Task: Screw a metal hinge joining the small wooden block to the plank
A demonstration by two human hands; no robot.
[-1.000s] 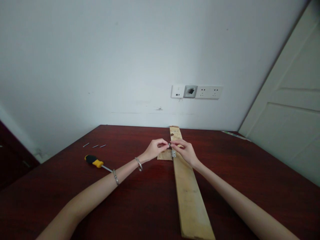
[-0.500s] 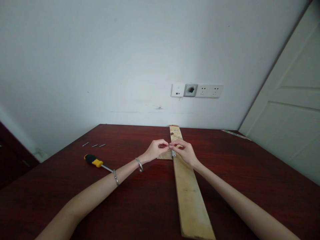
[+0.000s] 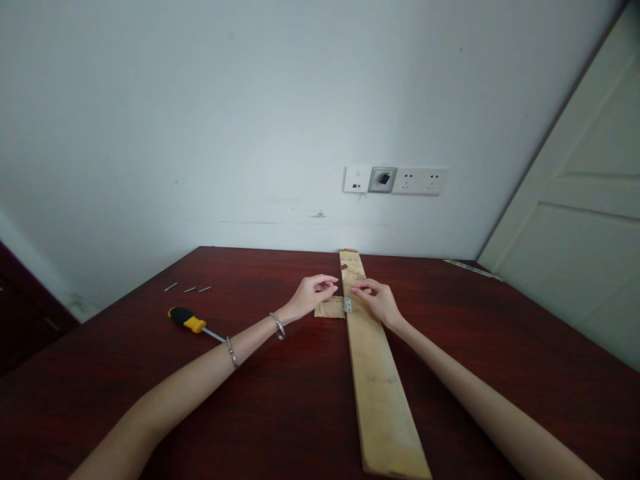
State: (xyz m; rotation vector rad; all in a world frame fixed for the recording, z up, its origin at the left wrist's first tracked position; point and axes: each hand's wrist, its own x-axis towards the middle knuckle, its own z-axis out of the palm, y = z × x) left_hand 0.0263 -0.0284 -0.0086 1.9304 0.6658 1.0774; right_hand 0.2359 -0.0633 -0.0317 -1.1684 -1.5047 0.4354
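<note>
A long wooden board (image 3: 383, 393) runs from the near edge toward the wall, with a short wood piece (image 3: 329, 309) against its left side. A small metal hinge (image 3: 348, 305) lies across the joint between them. Above the short piece, my left hand (image 3: 314, 295) has its thumb and index finger apart, with nothing visible between them. My right hand (image 3: 379, 300) is over the board, just right of the hinge. Its thumb and fingertips are pinched together; whatever they hold is too small to make out.
A yellow and black screwdriver (image 3: 187, 320) lies at the left, its shaft tip by my left forearm. Beyond it are three thin metal screws or nails (image 3: 189, 290). The dark red table (image 3: 270, 413) meets a wall with sockets (image 3: 420, 181); a white door (image 3: 580, 220) stands at the right.
My fingertips were together above the hinge and have moved apart. My right hand has shifted slightly right, my left thumb and index finger have parted, and the hinge shows more fully.
</note>
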